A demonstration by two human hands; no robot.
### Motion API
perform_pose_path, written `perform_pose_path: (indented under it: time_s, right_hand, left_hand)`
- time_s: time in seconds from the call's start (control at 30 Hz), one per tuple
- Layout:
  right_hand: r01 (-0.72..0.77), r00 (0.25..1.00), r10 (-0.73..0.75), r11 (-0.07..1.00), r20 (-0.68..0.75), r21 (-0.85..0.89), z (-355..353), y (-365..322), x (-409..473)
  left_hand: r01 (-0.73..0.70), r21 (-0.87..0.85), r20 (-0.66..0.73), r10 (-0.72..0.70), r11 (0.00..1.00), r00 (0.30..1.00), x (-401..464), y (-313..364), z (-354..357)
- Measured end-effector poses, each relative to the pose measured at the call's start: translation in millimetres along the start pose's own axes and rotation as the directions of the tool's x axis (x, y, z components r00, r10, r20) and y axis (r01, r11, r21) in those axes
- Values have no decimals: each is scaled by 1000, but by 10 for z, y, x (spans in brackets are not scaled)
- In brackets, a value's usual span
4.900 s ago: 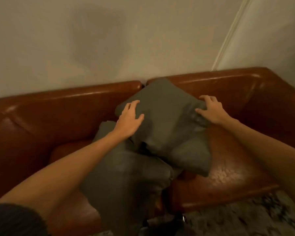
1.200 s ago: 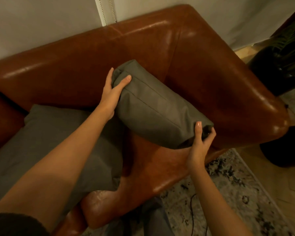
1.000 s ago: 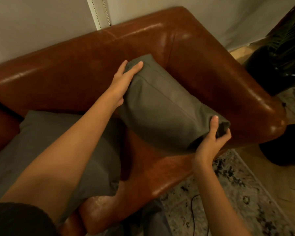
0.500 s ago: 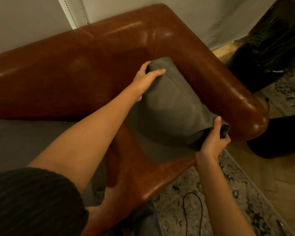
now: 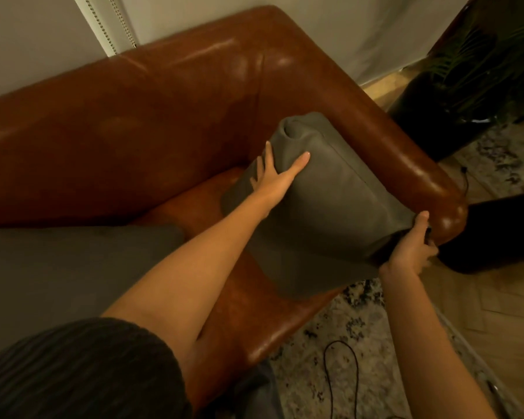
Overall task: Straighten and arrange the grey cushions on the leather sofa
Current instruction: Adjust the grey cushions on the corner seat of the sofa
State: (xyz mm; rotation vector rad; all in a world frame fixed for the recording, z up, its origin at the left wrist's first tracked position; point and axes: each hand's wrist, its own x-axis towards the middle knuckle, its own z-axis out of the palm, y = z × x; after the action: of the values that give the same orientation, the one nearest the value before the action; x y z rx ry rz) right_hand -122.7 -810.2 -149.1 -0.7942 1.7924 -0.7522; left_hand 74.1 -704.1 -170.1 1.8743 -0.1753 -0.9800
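left hand (image 5: pixel 274 179) flat on grey cushion (image 5: pixel 330 201) | right hand (image 5: pixel 412 249) grip pinching its corner by sofa arm (image 5: pixel 406 164) | risk: corner pull drags cushion off the seat edge

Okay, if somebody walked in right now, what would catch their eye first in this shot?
Probably the grey cushion propped against the glossy brown leather sofa arm, with both hands on it: the left hand lies flat on its near face, the right hand has a grip on its front corner. A second grey cushion lies flat on the seat at left.
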Motion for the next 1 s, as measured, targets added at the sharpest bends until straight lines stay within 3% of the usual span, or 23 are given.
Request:
perform_pose_path:
  time_s: [0.1, 0.2, 0.3, 0.5, 0.67, 0.8, 1.0]
  right_hand:
    - [340, 935, -352, 923, -39, -180, 40, -40, -134]
    - [699, 712, -681, 667, 169, -257, 126, -106, -339]
    - [863, 501, -760, 474, 415, -175, 344, -128, -684]
    - [897, 320, -573, 440, 754, -46, 854, 441, -1381]
    - [910, 238, -298, 402, 924, -104, 1095, 1229, -1800]
    - [903, 234, -38, 378, 972, -203, 1126, 1914, -2016]
    - [803, 341, 256, 420, 904, -422, 885, 2864, -2249]
  left_hand:
    - [-20, -67, 29, 22, 998, 999, -47, -95, -138]
    - [-13, -94, 76, 20, 996, 997, -94, -193, -382]
    - [10, 48, 72, -13, 999, 997, -161, -373, -680]
    - [97, 154, -70, -87, 983, 994, -531, -834, -1491]
    - [98, 221, -323, -22, 970, 946, -1018, -1325, -2250]
    - [149, 305, -507, 28, 941, 862, -1495, -1799, -2881]
    - [281, 389, -640, 37, 877, 768, -2188, -2661, -3624]
